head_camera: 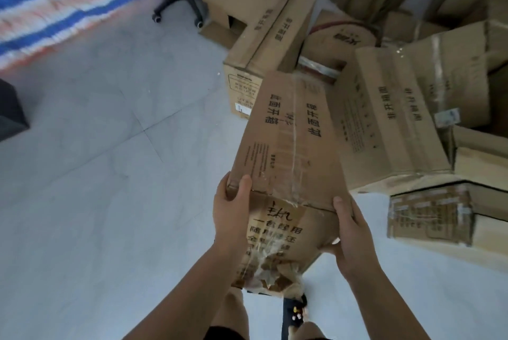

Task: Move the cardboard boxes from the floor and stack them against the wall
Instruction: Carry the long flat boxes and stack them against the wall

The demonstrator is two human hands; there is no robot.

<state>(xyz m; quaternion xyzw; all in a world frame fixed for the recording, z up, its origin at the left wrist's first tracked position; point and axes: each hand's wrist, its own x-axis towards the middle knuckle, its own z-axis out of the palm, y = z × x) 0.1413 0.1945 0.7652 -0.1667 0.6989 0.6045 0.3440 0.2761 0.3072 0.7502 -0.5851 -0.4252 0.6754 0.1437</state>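
Observation:
I hold a long brown cardboard box (291, 147) with black printed characters and clear tape, lifted off the floor and angled away from me. My left hand (231, 207) grips its near left corner, thumb on top. My right hand (349, 232) grips the near right edge, thumb on the top face. The box's near end is torn and crumpled. Behind and to the right lies a pile of other cardboard boxes (390, 119), tumbled at different angles.
An office chair base (178, 1) on castors stands at the top centre. A blue, white and orange striped sheet (55, 1) covers the far left. A dark object (11, 111) sits at the left edge. Pale floor tiles (110, 174) spread on the left.

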